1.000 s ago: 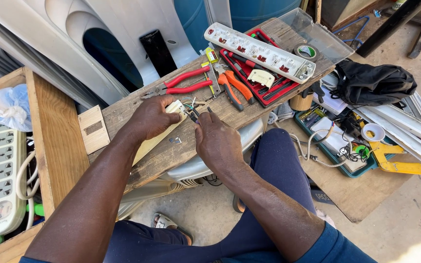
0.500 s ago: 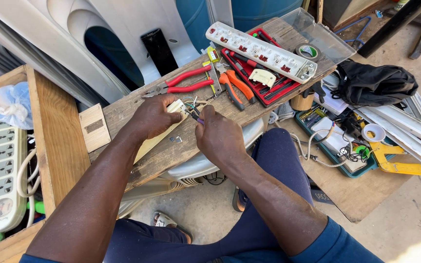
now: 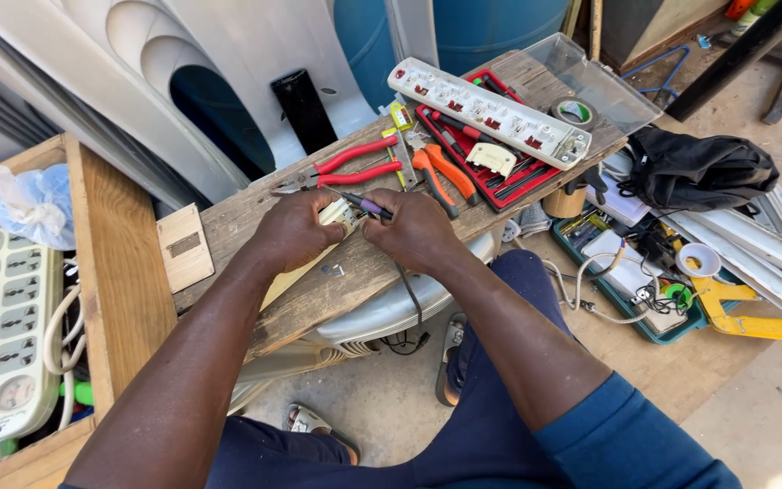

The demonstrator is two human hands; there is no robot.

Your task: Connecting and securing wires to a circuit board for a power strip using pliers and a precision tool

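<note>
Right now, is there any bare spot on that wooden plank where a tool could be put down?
Yes: the plank is bare left of the left hand, up to the red pliers. Another bare strip lies below both hands, near the plank's front edge, beside some small metal bits. Beyond the right hand it is crowded: orange pliers, red tool case, white power strip.

Sunlit concrete floor, weathered plank bench, blue barrel, white moulded panels

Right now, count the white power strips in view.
2. One long power strip lies across the red tool tray on the wooden plank; another power strip sits at far left. More may be hidden.
</note>
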